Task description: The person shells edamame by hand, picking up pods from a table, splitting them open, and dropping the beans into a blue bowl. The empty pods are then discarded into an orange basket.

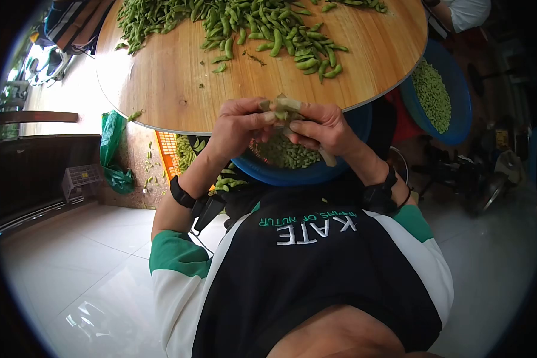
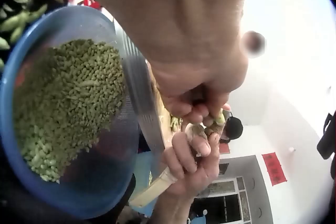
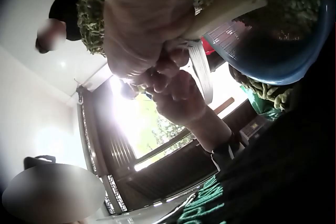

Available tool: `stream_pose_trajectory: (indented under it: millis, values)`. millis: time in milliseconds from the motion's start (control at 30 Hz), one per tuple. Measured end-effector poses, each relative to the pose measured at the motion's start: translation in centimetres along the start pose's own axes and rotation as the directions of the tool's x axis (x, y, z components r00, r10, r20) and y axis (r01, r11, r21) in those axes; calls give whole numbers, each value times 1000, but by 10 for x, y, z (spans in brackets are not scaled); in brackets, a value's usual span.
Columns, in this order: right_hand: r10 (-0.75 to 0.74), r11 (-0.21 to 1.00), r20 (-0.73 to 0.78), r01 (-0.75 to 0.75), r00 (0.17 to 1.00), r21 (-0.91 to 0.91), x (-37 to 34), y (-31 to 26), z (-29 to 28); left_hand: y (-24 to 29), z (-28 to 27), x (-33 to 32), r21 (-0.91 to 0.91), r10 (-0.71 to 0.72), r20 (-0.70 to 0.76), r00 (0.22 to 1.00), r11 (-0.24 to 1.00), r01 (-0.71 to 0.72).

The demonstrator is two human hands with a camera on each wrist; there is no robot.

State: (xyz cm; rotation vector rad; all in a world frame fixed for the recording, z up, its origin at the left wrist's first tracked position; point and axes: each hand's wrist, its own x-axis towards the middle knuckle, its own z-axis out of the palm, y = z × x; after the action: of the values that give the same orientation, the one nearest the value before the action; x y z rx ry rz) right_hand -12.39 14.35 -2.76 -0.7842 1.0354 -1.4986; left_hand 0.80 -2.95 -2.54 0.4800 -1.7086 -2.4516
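Both hands meet in front of the chest, above the blue basin (image 1: 268, 174) of shelled green beans (image 1: 298, 156). My left hand (image 1: 235, 126) pinches a small pale-green piece (image 2: 219, 120) between thumb and fingers; I cannot tell whether it is a bean pod. Curled in close against it, my right hand (image 1: 328, 128) holds a long pale flat strip (image 2: 155, 187), whose end sticks out beneath the palm. Tan wrapping (image 1: 289, 105) shows around the fingertips where the hands come together. In the right wrist view the strip (image 3: 231, 11) juts toward the basin.
A round wooden table (image 1: 161, 89) bears heaped bean pods (image 1: 250, 27). At the right stands another blue basin (image 1: 438, 51) of shelled beans. An orange crate (image 1: 167, 156) with pods and a green plastic bag (image 1: 116, 152) are at the left. Another person's sleeve (image 1: 468, 13) appears across the table.
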Motion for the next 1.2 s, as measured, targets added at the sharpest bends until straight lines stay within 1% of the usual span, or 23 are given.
stream_pose_trajectory:
  millis: [67, 100, 133, 200, 267, 333, 400, 433, 467, 500, 567, 633, 700, 767, 800, 867, 900, 933, 1033, 1100, 1133, 1167, 1200]
  values:
    - [-16, 1000, 19, 17, 1000, -24, -5, -3, -4, 1, -1, 2, -223, -67, 234, 970, 967, 120]
    - [-35, 998, 35, 37, 999, -47, -6, -3, -4, 2, 2, 3, -223, -66, 234, 970, 967, 120]
    - [-34, 998, 35, 36, 999, -48, -5, -2, -3, 3, 8, 5, -153, -77, 147, 986, 983, 99]
    - [-322, 847, -33, 272, 946, -457, -5, 5, 2, 0, 15, 6, -83, -82, 57, 995, 993, 86]
    - [-369, 834, -79, 292, 926, -468, -7, 11, 10, -5, 20, 8, 185, -32, 1, 999, 982, 31]
    - [-414, 822, -127, 310, 901, -479, -12, 12, 13, -7, 24, 9, 194, -5, -14, 1000, 981, 7]
    - [-235, 924, -236, 141, 943, -356, -15, 11, 14, -9, 29, 7, 208, 21, -35, 999, 978, -13]
    - [-238, 924, -231, 146, 944, -354, -16, 12, 13, -12, 32, 4, 614, 314, -1, 949, 750, -248]
    - [-267, 904, -226, 162, 937, -397, -17, 14, 11, -12, 34, 0, 876, 539, 154, 828, 314, -367]
    - [-297, 880, -218, 178, 930, -439, -17, 16, 8, -10, 37, -3, 880, 544, 151, 825, 306, -363]
    - [-302, 874, -191, 192, 934, -446, -19, 20, 4, -5, 45, -11, 920, 552, 254, 794, 115, -374]
    - [-355, 799, -100, 246, 930, -549, -23, 18, -1, 1, 45, -13, 931, 503, 276, 819, 73, -358]
    - [-307, 784, -70, 211, 949, -583, -27, 13, -9, 13, 32, -9, 912, 574, 384, 723, -111, -396]
    - [-59, 840, 6, 53, 998, -539, -33, 1, -9, 24, 9, 9, 952, 628, 286, 724, -99, -290]
    - [-37, 813, 34, 50, 999, -581, -34, -2, -7, 27, -7, 22, 951, 629, 301, 717, -138, -278]
    - [-86, 780, 74, 113, 994, -616, -34, 0, -5, 24, -38, 35, 948, 631, 318, 707, -187, -259]
    - [-136, 741, 111, 176, 984, -649, -33, 0, -5, 20, -52, 38, 965, 633, 252, 732, -111, -237]
    - [-130, 735, 96, 161, 987, -658, -33, 2, -8, 23, -62, 39, 976, 628, 188, 755, -33, -215]
    - [-140, 766, -5, 105, 990, -634, -37, 9, -17, 34, -86, 19, 970, 578, 233, 782, -83, -227]
    - [-153, 766, 2, 120, 988, -631, -40, 12, -22, 48, -111, 0, 986, 516, 155, 842, -31, -163]
    - [-160, 764, 7, 128, 987, -632, -41, 13, -24, 65, -114, -4, 997, 463, -15, 886, 70, -20]
    - [-160, 768, 2, 126, 987, -628, -41, 13, -23, 78, -111, -9, 996, 403, -89, 911, 27, 86]
    - [-139, 800, -2, 112, 990, -589, -39, 13, -21, 81, -109, -6, 993, 465, -1, 885, -101, 55]
